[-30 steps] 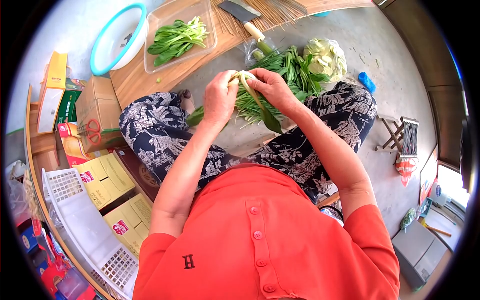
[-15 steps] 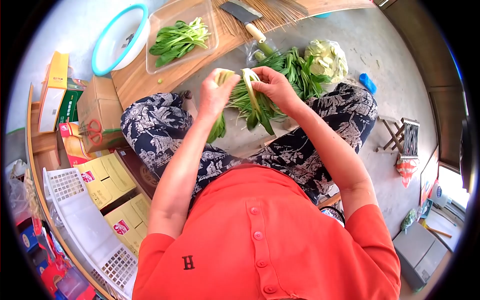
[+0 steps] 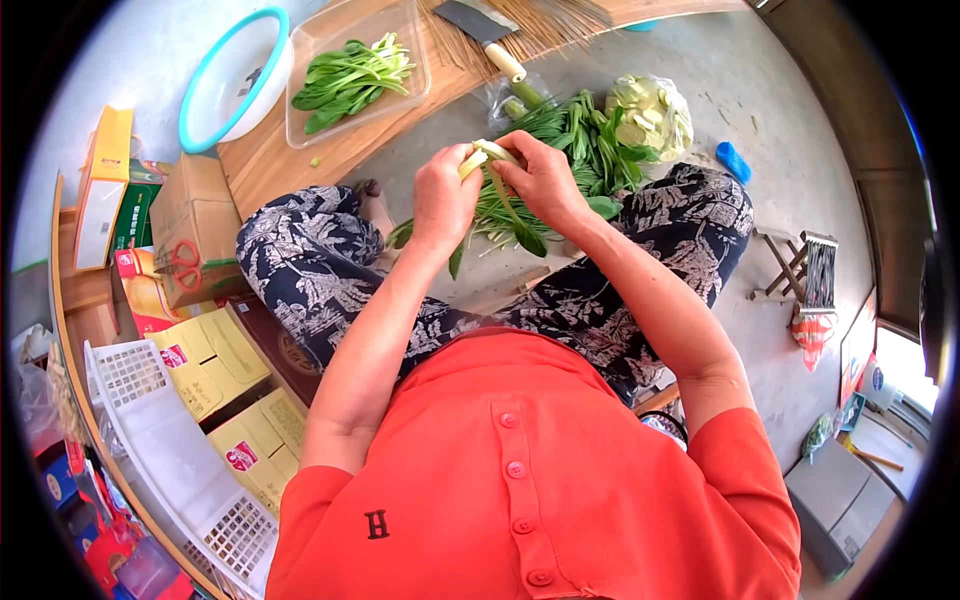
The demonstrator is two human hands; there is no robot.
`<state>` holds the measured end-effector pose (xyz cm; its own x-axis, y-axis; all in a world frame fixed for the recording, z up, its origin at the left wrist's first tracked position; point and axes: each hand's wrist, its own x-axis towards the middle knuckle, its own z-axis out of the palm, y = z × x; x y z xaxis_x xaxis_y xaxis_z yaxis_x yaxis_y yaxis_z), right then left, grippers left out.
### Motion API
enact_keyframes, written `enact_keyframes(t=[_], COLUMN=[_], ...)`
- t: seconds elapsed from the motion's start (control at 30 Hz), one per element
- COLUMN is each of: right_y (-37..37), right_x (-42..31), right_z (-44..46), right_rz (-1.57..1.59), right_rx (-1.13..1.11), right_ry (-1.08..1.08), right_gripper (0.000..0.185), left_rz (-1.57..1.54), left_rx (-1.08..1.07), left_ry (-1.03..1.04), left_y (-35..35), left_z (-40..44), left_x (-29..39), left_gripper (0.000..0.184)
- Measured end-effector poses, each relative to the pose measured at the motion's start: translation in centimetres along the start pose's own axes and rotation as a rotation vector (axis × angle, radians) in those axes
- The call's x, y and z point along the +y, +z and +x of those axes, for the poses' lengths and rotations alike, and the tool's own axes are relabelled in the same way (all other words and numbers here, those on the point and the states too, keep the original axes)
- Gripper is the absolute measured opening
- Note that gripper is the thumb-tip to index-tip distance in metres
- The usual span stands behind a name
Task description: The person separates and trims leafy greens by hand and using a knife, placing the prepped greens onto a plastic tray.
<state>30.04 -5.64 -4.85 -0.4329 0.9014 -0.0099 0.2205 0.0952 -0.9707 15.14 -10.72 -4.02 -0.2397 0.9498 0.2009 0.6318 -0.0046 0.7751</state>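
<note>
My left hand (image 3: pixel 445 196) is closed around pale stems of leafy greens, whose leaf ends hang below it. Close on its right, my right hand (image 3: pixel 541 181) pinches another stalk of leafy greens (image 3: pixel 528 237) near the pale base, its leaf dangling. The stem ends meet between my fingertips, though which hand holds each one is partly hidden. Beyond and below my hands, a heap of green vegetables (image 3: pixel 585 142) lies on the floor, with thin long-leaved greens (image 3: pixel 492 215) nearest me. A clear plastic tray (image 3: pixel 424 75) on the wooden table holds picked leafy greens (image 3: pixel 355 80).
A cleaver (image 3: pixel 480 25) lies by thin sticks (image 3: pixel 560 22) on the wooden table (image 3: pixel 255 165), near a blue-rimmed basin (image 3: pixel 187 110). Beside the heap is a bag of pale slices (image 3: pixel 650 115). Cardboard boxes (image 3: pixel 195 205) and a white basket (image 3: pixel 165 450) stand left; a folding stool (image 3: pixel 815 270) stands right.
My hands have come together, the left moving right and slightly down. The stem ends now meet at my fingertips, and the leaves in my left hand hang differently.
</note>
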Motion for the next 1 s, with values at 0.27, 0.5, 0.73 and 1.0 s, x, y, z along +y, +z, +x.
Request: enact_keyframes(t=[0.27,0.5,0.73,1.0], right_y=[-0.7,-0.5,-3.2,-1.2], right_x=[0.4,0.8,1.1,0.4], right_z=[0.6,0.7,0.5,0.3], right_rz=[0.225,0.509,0.619,0.689], right_rx=[-0.185,-0.231,-0.275,-0.242], right_ry=[0.191,0.314,0.486,0.392], right_gripper=[0.015,0.013,0.013,0.015], left_rz=[0.358,0.475,0.375,-0.422], left_rx=[-0.056,0.003,-0.010,-0.226], left_ry=[0.327,0.455,0.379,-0.246], left_y=[-2.1,-2.2,-4.6,0.3], left_z=[0.6,1.3,2.4,0.7], left_x=[-0.9,-2.3,-4.6,-2.1], left_gripper=[0.024,0.015,0.012,0.029])
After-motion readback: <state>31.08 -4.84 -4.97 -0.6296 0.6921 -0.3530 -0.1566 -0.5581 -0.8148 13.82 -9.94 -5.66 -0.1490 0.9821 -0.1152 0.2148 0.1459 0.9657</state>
